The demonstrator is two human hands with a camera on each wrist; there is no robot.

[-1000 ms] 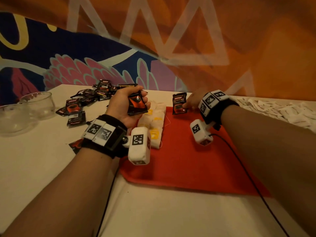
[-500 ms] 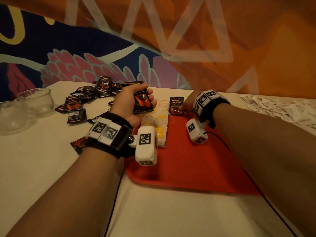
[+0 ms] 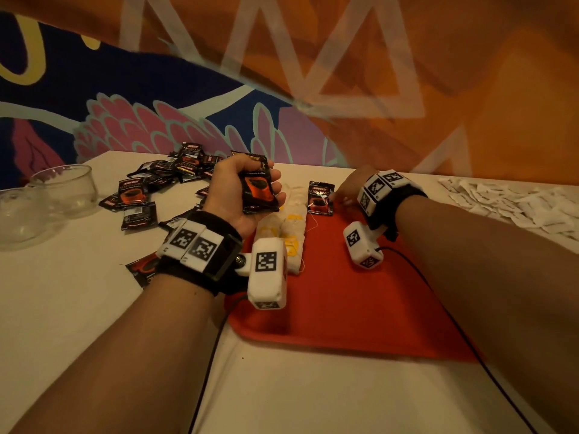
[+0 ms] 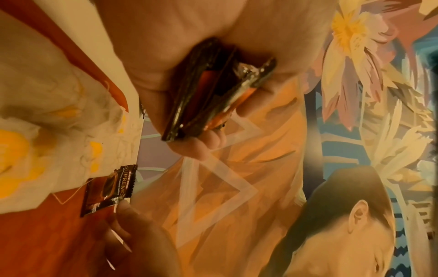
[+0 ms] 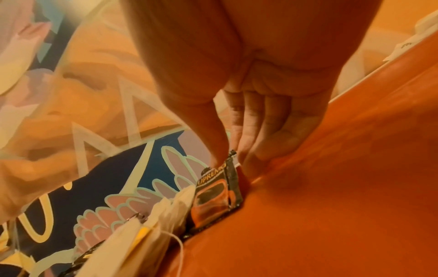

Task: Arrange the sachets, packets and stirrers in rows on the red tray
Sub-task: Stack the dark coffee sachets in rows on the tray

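Note:
My left hand point(image 3: 257, 181) is raised over the tray's left edge and grips a small stack of black coffee sachets point(image 3: 259, 192). The same stack point(image 4: 213, 97) shows edge-on in the left wrist view. One coffee sachet point(image 3: 320, 198) lies at the far edge of the red tray point(image 3: 344, 302), right of a row of white tea bags point(image 3: 293, 228). My right hand point(image 3: 340, 200) is at that sachet's right edge. In the right wrist view its thumb and fingers point(image 5: 237, 142) pinch the top corner of the sachet point(image 5: 217, 195).
A loose pile of black sachets point(image 3: 175, 173) lies on the white table far left of the tray. Two glass bowls point(image 3: 64, 189) stand at the left edge. Several white packets point(image 3: 517, 205) are heaped at the far right. A black cable point(image 3: 438, 302) crosses the tray.
My right hand has stayed on the sachet at the tray's far edge. The left hand with its stack has drifted slightly right, toward the tray.

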